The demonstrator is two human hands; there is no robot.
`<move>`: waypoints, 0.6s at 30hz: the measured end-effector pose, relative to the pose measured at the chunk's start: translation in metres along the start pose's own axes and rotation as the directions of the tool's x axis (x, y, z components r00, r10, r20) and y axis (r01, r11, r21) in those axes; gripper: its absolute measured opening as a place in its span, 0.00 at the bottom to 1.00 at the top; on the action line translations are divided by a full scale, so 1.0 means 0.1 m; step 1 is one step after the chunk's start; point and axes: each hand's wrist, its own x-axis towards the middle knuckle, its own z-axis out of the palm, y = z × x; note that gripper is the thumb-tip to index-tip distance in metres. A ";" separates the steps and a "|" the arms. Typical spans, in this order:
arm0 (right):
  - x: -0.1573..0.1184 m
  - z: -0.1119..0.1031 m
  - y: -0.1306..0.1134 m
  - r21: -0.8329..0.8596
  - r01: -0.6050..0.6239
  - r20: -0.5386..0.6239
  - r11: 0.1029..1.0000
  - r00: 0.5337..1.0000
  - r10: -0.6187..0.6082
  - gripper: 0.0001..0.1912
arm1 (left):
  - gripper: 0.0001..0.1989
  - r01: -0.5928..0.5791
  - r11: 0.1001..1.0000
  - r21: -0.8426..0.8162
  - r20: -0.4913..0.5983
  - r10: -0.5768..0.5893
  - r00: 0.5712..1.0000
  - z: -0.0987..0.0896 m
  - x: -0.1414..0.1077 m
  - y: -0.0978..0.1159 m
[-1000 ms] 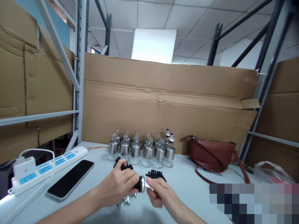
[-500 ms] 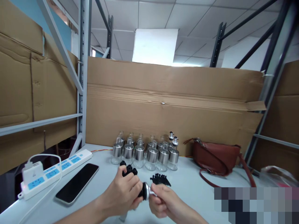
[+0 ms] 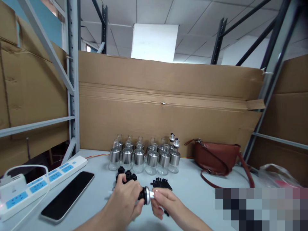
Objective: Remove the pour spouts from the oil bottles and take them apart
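My left hand [image 3: 124,200] is closed around a bottle pourer [image 3: 146,195] with a black body and a silver collar, held sideways just above the table. From the right, the fingertips of my right hand [image 3: 167,200] pinch the pale tube [image 3: 151,194] that sticks out of the collar. Several black stopper-like pieces [image 3: 128,175] show just behind my left hand. A row of small black parts [image 3: 161,183] lies beyond my right hand, partly covered by it. Farther back stand several glass bottles with steel sleeves [image 3: 152,158]; two at the right end carry pourers [image 3: 176,142].
On the left lie a black phone [image 3: 68,195] and a white power strip [image 3: 45,183] with a charger and cable. A brown leather bag [image 3: 216,158] rests at the back right, near a clear plastic bag [image 3: 276,176]. A cardboard wall [image 3: 168,122] closes off the back.
The view has shifted, so the phone and power strip appear farther left. Both hands keep hold of the pourer, now held a bit more level, and more of the small black parts shows.
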 end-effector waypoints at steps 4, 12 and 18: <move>-0.07 -0.06 -0.08 -0.600 0.266 -0.012 0.754 0.940 -0.341 0.22 | 0.18 0.348 0.918 -0.191 0.256 -0.295 0.920 -0.06 0.07 -0.03; -0.18 -0.35 -0.27 -0.916 0.259 -0.111 0.308 0.573 -0.812 0.11 | 0.16 0.568 0.821 -0.066 0.617 -0.413 0.669 -0.22 0.43 -0.35; -0.46 -0.33 -0.30 -0.936 0.116 -0.135 0.332 0.752 -0.645 0.14 | 0.10 0.295 0.912 0.285 0.689 -0.410 0.599 -0.26 0.77 -0.70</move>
